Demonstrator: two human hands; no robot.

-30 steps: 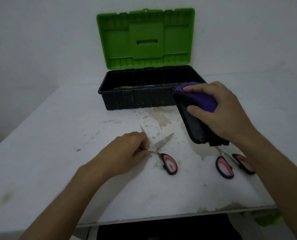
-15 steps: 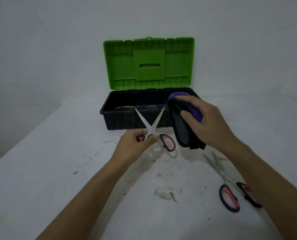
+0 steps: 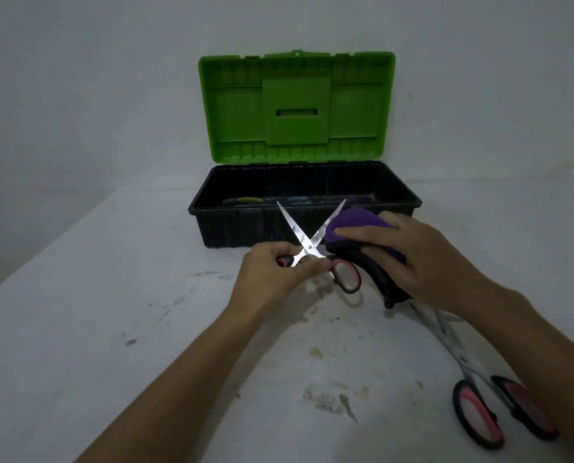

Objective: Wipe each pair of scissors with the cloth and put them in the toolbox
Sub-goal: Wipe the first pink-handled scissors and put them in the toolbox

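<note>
While L hand (image 3: pixel 272 275) grips scissors (image 3: pixel 307 243), cloth (image 3: pixel 352 228) touches R blade

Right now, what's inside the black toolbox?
Inside the toolbox I can see something yellow-green at the left, something blue in the middle and something purple at the right. It's too dark to tell what they are, and the front wall hides the floor.

Toolbox: black plastic toolbox with green lid (image 3: pixel 232 228) at table's far middle, lid raised behind it.
Held scissors: pink-and-black-handled scissors, blades spread (image 3: pixel 307 247), in left hand (image 3: pixel 272 279), just before toolbox front wall.
Cloth: purple-and-black folded cloth (image 3: pixel 356 225) in right hand (image 3: pixel 422 262), touching the right blade.
Second scissors: second pink-and-black-handled pair (image 3: pixel 479 402) lying on white stained table (image 3: pixel 112 329), near right, partly under right forearm.
</note>
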